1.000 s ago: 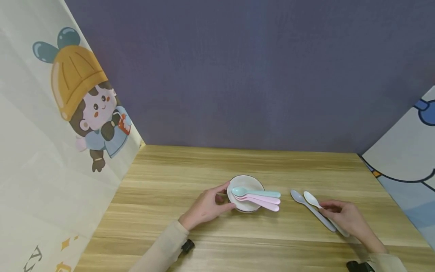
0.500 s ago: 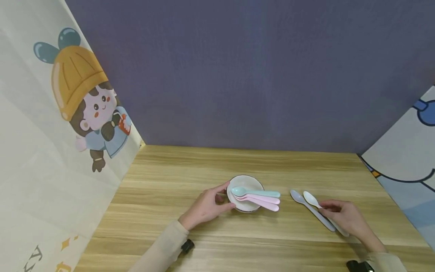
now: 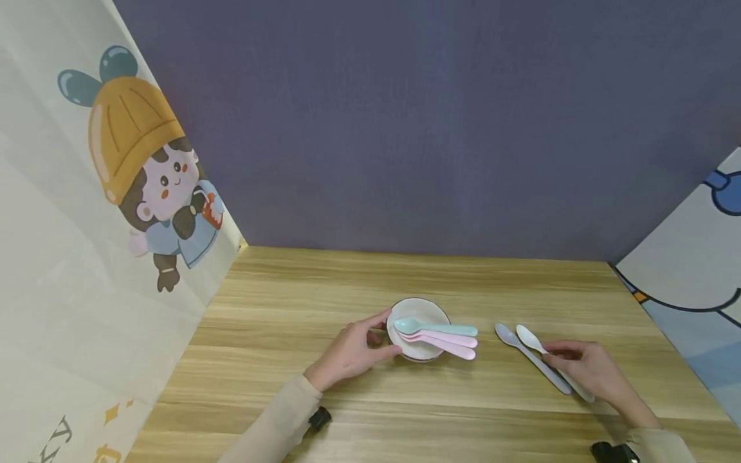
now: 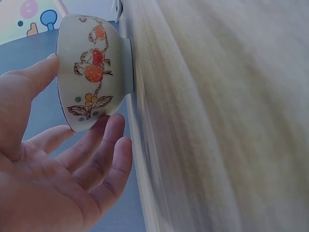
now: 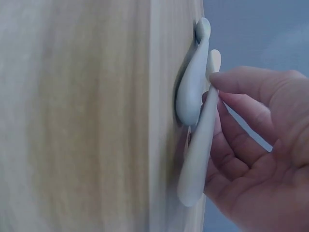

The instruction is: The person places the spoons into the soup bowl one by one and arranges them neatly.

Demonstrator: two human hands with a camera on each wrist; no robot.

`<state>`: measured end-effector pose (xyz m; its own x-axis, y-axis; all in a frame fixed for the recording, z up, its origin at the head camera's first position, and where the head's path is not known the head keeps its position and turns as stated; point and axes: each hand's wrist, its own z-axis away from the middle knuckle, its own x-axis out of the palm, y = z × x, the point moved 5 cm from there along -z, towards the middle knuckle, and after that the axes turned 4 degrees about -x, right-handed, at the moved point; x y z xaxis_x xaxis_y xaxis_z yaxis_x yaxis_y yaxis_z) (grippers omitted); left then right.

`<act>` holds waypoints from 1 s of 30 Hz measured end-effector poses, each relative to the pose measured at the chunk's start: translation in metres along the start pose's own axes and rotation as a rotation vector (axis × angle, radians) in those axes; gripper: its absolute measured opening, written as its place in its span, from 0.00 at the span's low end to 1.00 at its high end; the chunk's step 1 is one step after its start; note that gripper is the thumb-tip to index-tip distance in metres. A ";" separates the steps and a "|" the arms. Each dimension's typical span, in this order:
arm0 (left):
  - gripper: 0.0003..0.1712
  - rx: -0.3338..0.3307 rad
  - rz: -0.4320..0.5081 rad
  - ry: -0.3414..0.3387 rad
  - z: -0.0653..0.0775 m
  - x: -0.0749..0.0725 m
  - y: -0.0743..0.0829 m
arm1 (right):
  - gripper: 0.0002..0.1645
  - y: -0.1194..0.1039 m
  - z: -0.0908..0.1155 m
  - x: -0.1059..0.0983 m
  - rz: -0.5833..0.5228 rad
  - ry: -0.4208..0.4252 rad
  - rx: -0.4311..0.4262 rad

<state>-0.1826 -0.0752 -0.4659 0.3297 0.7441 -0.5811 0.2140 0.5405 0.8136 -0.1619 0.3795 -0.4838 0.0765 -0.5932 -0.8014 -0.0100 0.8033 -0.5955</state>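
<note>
Virtually nothing has moved since the earlier frame, with both hands, the bowl and the spoons keeping their places. Wood-grained counter [image 3: 324,276], yellow-brown with horizontal streaks, fills the lower centre of the head view. A plain slate-purple panel [image 3: 405,128] rises behind it. At left stands a pale wall [image 3: 40,257] bearing a cartoon figure [image 3: 150,161] in a yellow hat, with lettering at lower left; at right, a panel [image 3: 677,270] printed in white and blue slants to the edge. Just right of centre, the left hand [image 3: 350,350] grasps the left side of the white bowl [image 3: 427,310], whose outside carries orange and red motifs in the left wrist view, its foot against the counter. A mint spoon [image 3: 448,329] and pink spoons [image 3: 460,351] lean in it, handles over the right rim. Lower right, the right hand [image 3: 590,370] pinches the white spoon [image 5: 199,150] between thumb and fingers, just beside a grey spoon [image 3: 535,361] lying diagonally on the counter. Whether the white spoon's handle touches the counter cannot be told.
</note>
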 end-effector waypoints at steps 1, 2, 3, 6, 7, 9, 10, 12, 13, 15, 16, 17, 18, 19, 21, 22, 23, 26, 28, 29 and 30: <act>0.48 0.000 0.001 -0.001 0.000 0.000 0.000 | 0.25 0.000 0.000 0.000 0.000 -0.003 0.000; 0.48 -0.001 0.003 -0.002 0.000 0.000 0.000 | 0.25 -0.001 0.000 0.000 -0.001 -0.006 0.001; 0.48 -0.002 0.006 -0.003 0.000 0.000 0.000 | 0.25 -0.001 0.000 -0.001 -0.004 -0.007 0.000; 0.48 -0.004 0.006 -0.002 -0.001 0.000 0.000 | 0.23 -0.003 0.001 -0.002 0.000 -0.001 -0.020; 0.48 -0.003 0.007 0.000 -0.001 0.000 0.000 | 0.22 -0.005 0.001 -0.003 0.003 0.005 -0.032; 0.47 -0.003 0.012 0.002 -0.001 0.000 0.000 | 0.20 -0.007 0.000 -0.005 0.006 0.024 -0.062; 0.47 -0.002 0.015 0.002 -0.001 0.000 0.000 | 0.18 -0.009 0.000 -0.005 0.008 0.031 -0.074; 0.47 -0.002 0.023 0.001 -0.001 0.000 0.000 | 0.17 -0.012 -0.001 -0.007 0.012 0.037 -0.090; 0.47 -0.002 0.026 0.001 -0.001 0.000 0.000 | 0.17 -0.013 -0.002 -0.008 0.014 0.039 -0.097; 0.47 -0.001 0.034 -0.001 0.000 0.000 0.000 | 0.17 -0.016 -0.003 -0.009 0.019 0.034 -0.096; 0.47 -0.001 0.037 -0.002 0.000 0.000 0.000 | 0.17 -0.017 -0.003 -0.009 0.021 0.030 -0.093; 0.47 -0.002 0.039 -0.003 0.000 0.000 -0.001 | 0.18 -0.018 -0.003 -0.010 0.026 0.026 -0.093; 0.46 -0.002 0.040 -0.004 0.000 0.001 -0.001 | 0.18 -0.019 -0.004 -0.010 0.030 0.023 -0.091; 0.46 -0.002 0.041 -0.005 0.000 0.001 -0.001 | 0.18 -0.019 -0.004 -0.011 0.033 0.019 -0.091; 0.47 -0.004 0.039 -0.006 -0.001 0.001 -0.001 | 0.18 -0.021 -0.005 -0.011 0.041 0.011 -0.093; 0.47 -0.004 0.036 -0.007 0.000 0.001 -0.001 | 0.18 -0.022 -0.005 -0.011 0.042 0.007 -0.096; 0.47 -0.003 0.033 -0.006 -0.001 0.001 -0.002 | 0.18 -0.023 -0.005 -0.012 0.041 0.005 -0.100; 0.47 -0.002 0.023 -0.002 -0.001 0.001 -0.001 | 0.17 -0.025 -0.007 -0.012 0.027 0.001 -0.125; 0.47 -0.001 0.022 -0.001 -0.002 0.001 -0.001 | 0.16 -0.027 -0.008 -0.012 0.021 0.003 -0.146; 0.47 0.000 0.022 -0.001 -0.002 0.001 -0.001 | 0.15 -0.028 -0.008 -0.013 0.021 0.006 -0.157; 0.47 -0.001 0.023 -0.001 -0.002 0.001 -0.001 | 0.15 -0.029 -0.009 -0.013 0.023 0.007 -0.165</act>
<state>-0.1841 -0.0744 -0.4673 0.3355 0.7559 -0.5623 0.2059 0.5236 0.8267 -0.1712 0.3633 -0.4562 0.0679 -0.5755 -0.8150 -0.1754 0.7972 -0.5776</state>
